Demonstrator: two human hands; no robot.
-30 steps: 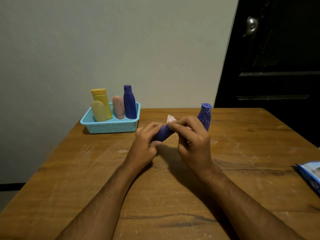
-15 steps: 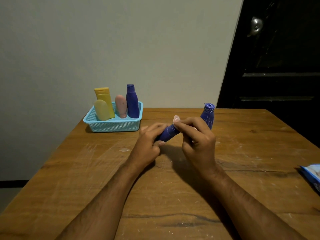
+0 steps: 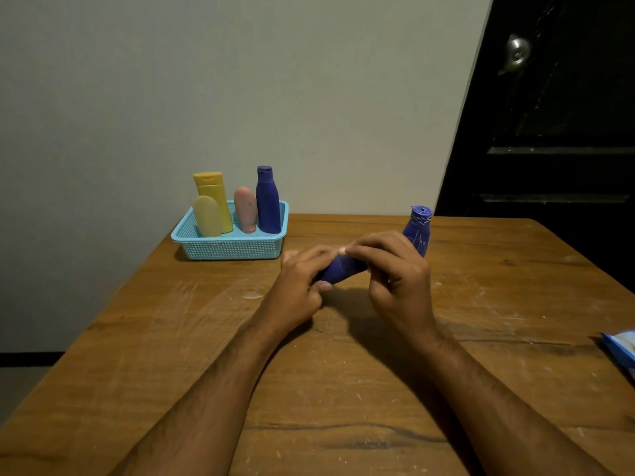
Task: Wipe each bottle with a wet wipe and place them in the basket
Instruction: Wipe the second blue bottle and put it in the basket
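Presently, bottle: light, stiff, likely slick when wet; hold by the base.
Left hand: fingers curled round base.
Right hand: fingers pinch wipe against body.
Basket: four bottles upright.

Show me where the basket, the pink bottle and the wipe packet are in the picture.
basket point(image 3: 229, 248): head view, on its front mesh wall.
pink bottle point(image 3: 245, 209): head view, on the middle of its body.
wipe packet point(image 3: 622, 348): head view, on the visible corner at the right edge.
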